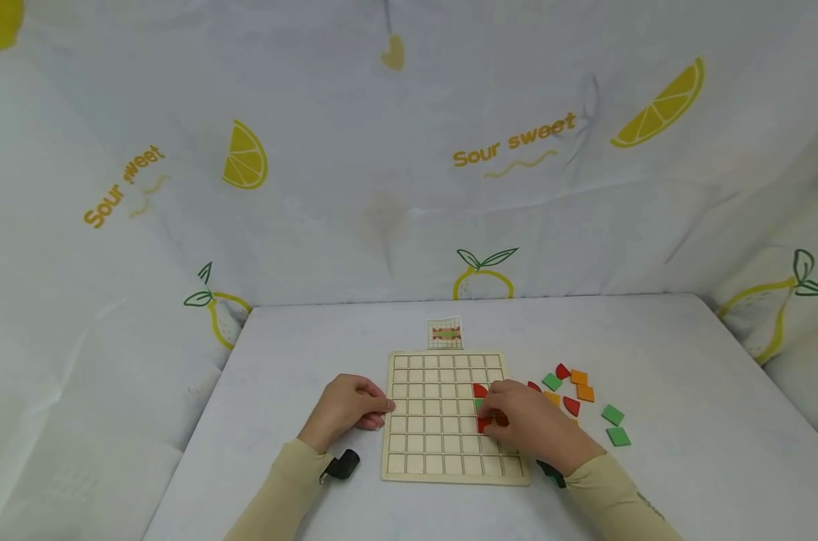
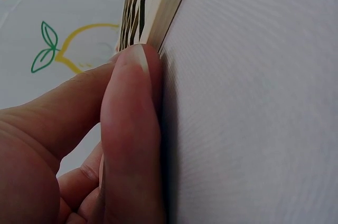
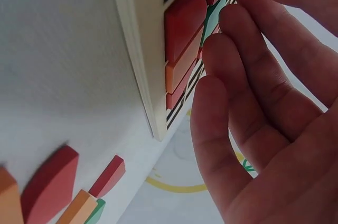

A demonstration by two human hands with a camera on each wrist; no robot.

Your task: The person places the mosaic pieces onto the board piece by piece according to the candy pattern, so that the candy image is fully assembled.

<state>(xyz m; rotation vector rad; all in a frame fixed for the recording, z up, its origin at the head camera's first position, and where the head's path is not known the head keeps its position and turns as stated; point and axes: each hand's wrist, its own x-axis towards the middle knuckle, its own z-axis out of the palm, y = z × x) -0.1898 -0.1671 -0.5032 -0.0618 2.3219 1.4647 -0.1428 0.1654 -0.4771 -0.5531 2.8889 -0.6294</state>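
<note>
At its left edge, my left hand [image 1: 348, 404] pinches the pale wooden grid board [image 1: 430, 465] between thumb and finger. Over the board's right side, my right hand [image 1: 535, 422] holds a red quarter-circle tile [image 1: 483, 426] at its fingertips, low against the grid. Another red tile [image 1: 480, 391] and a green tile [image 1: 479, 404] sit in the same column, farther back. The right wrist view shows a red tile [image 3: 184, 26], an orange tile [image 3: 182, 68] and a further red tile [image 3: 179, 87] along the board's right rim; the hand hides part of these in the head view.
A small pattern card [image 1: 445, 333] lies behind the board. Several loose tiles are scattered to the right, among them a green square [image 1: 618, 436], an orange square [image 1: 585, 393] and a red quarter-circle [image 1: 571, 406]. A lemon-print cloth [image 1: 341, 248] hangs behind the white table [image 1: 300, 338].
</note>
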